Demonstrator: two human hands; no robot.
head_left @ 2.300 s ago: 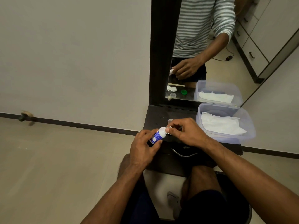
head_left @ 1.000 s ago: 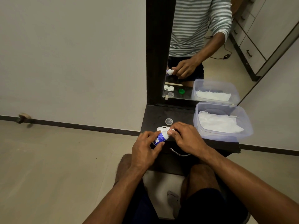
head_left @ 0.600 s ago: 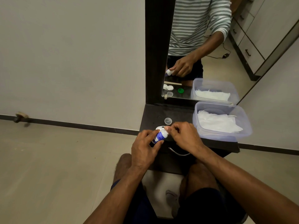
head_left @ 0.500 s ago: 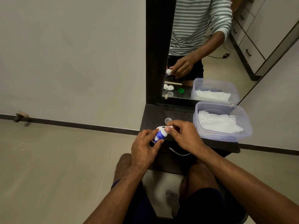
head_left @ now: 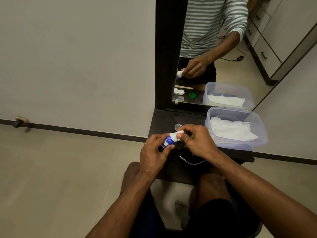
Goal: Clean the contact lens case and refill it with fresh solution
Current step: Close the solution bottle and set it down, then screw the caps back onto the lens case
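Note:
A small white solution bottle point(head_left: 169, 139) with a blue label is tilted over the dark dresser top point(head_left: 161, 121). My left hand point(head_left: 154, 153) grips its body. My right hand point(head_left: 195, 141) pinches the bottle's white cap end between thumb and fingers. A clear round lid point(head_left: 178, 126) lies on the dresser just behind my hands. The white lens case is hidden behind my hands; its reflection point(head_left: 178, 91) shows in the mirror, with a green cap's reflection point(head_left: 192, 95) beside it.
A clear plastic box point(head_left: 257, 134) with white tissues stands on the dresser at the right. The mirror point(head_left: 223, 48) rises behind the dresser in a dark frame. A metal drawer handle point(head_left: 190, 161) sits below my hands. My knees are under the dresser.
Both hands stay on the bottle. My right fingers have shifted around its cap, and the white case that showed behind the bottle is now covered.

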